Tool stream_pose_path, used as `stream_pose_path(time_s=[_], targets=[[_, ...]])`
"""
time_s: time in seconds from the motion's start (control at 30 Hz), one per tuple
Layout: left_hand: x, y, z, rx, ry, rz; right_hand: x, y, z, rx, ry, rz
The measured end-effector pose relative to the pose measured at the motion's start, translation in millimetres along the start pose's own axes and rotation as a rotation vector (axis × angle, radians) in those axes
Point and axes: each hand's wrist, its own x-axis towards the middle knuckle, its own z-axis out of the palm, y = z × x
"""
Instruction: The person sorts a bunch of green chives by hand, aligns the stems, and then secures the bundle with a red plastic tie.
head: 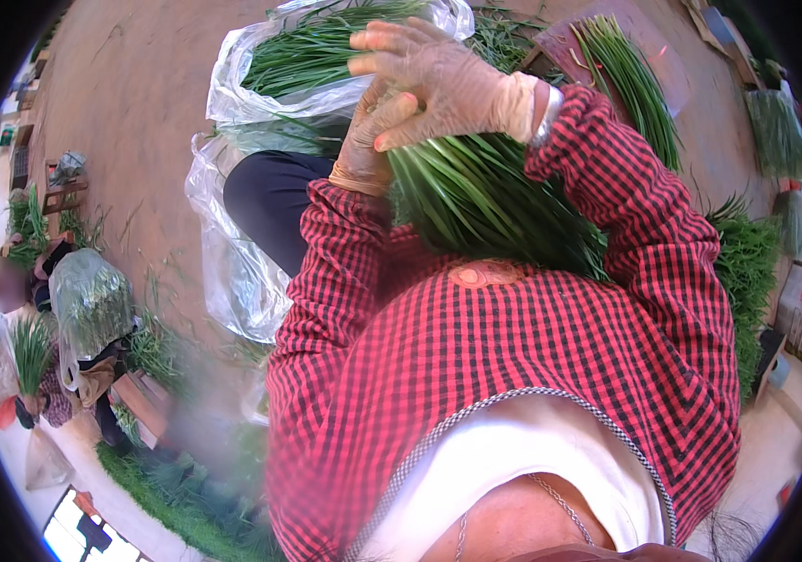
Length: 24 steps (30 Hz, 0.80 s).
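Note:
Both my hands wear thin, pale, translucent gloves. My right hand [436,88] is at the top centre, its fingers spread and slightly blurred, palm side over my left hand [364,151]. A thick bunch of long green leaves, probably garlic chives [485,197], lies across my lap, its near-hand end just beneath both hands. The right hand partly hides the left hand's fingers, so whether they grip the bunch cannot be told. Beyond my hands a clear plastic bag [229,88] holds more green leaves [302,60]. Another bunch [629,84] rests on a reddish board [668,63] at the upper right.
An empty-looking clear plastic bag [232,260] lies beside my left knee. Loose greens [745,260] are heaped at my right and more [197,499] at lower left. A co-worker [57,358] sits at far left with a filled bag [92,302]; a small wooden stool [64,193] stands nearby.

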Motion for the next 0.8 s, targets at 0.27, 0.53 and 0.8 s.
stream_pose_path(time_s=[0.27,0.53,0.8], targets=[[12.7,-2.4,-13.1,0.041,0.081,-0.119,-18.2,10.5,10.6,0.464,-0.079,0.343],[8.5,6.8,-4.9,0.074,0.141,-0.008,-50.8,2.3,4.1,1.278,-0.478,0.883],[10.5,6.9,1.2,0.073,0.222,0.02,-36.5,-10.2,-21.4,1.079,-0.468,0.72]])
